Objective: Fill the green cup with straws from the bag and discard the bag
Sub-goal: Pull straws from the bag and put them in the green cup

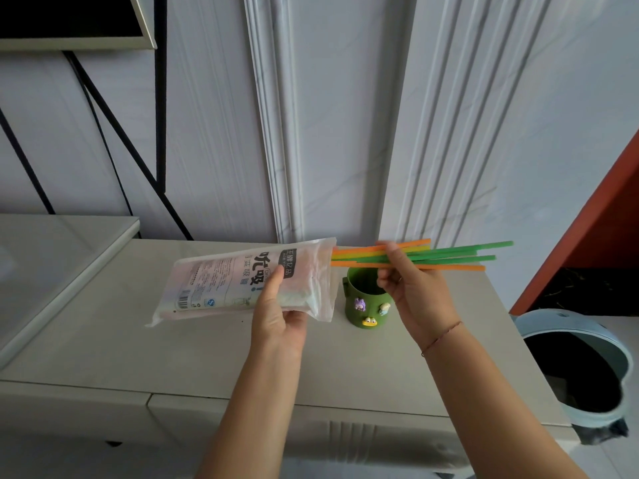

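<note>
My left hand grips a translucent plastic straw bag with printed lettering, held level above the counter with its open mouth pointing right. My right hand pinches a bundle of orange, yellow and green straws that stick out of the bag's mouth and lie roughly level, their left ends still at the opening. Just below the straws, between my hands, the green cup stands upright on the counter; it carries small cartoon charms and looks to have nothing inside.
The cup stands on a beige cabinet top against a white panelled wall. A raised glass-topped surface sits to the left. A pale blue bin with a dark liner stands on the floor at the right, beside an orange panel.
</note>
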Action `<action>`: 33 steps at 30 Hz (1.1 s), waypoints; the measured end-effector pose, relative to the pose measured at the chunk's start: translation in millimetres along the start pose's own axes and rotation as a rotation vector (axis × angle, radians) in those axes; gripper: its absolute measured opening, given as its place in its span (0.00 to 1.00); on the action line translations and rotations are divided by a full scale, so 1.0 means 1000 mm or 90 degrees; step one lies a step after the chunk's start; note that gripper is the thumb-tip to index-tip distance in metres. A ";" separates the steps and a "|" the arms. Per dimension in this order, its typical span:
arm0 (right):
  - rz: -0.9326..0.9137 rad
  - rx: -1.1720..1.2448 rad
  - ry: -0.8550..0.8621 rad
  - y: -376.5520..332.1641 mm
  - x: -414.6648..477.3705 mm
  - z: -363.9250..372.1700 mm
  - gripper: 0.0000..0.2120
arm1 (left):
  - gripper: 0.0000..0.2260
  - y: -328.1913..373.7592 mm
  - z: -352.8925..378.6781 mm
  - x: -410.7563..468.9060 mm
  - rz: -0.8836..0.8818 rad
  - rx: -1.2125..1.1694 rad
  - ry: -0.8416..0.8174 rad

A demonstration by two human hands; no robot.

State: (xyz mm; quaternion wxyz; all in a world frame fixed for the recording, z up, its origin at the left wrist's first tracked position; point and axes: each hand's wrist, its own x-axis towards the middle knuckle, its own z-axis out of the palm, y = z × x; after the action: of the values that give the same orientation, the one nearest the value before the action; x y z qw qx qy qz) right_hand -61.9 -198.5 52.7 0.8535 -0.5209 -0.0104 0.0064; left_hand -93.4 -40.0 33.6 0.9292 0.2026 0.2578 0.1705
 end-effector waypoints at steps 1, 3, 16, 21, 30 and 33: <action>-0.007 -0.001 0.017 -0.003 0.001 -0.004 0.08 | 0.17 0.004 -0.002 0.002 0.006 -0.005 0.003; -0.023 -0.001 0.047 -0.010 0.003 -0.011 0.08 | 0.18 0.011 -0.005 0.005 0.016 -0.014 0.012; -0.103 -0.090 0.136 -0.070 0.025 -0.062 0.06 | 0.20 0.045 -0.017 0.020 0.067 -0.023 0.075; -0.109 -0.163 0.147 -0.078 0.025 -0.066 0.06 | 0.21 0.036 -0.013 0.015 0.056 -0.019 0.077; -0.105 -0.210 0.166 -0.079 0.024 -0.072 0.06 | 0.09 0.029 -0.010 0.010 0.025 -0.002 0.048; -0.105 -0.219 0.169 -0.080 0.023 -0.071 0.06 | 0.12 0.028 -0.008 0.008 0.026 -0.004 0.046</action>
State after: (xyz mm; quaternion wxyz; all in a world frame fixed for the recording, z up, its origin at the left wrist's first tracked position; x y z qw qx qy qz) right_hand -37.5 -297.1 91.5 0.7437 -0.6524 0.0581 -0.1339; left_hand -97.1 -10.0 37.1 0.9163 0.1985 0.2864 0.1976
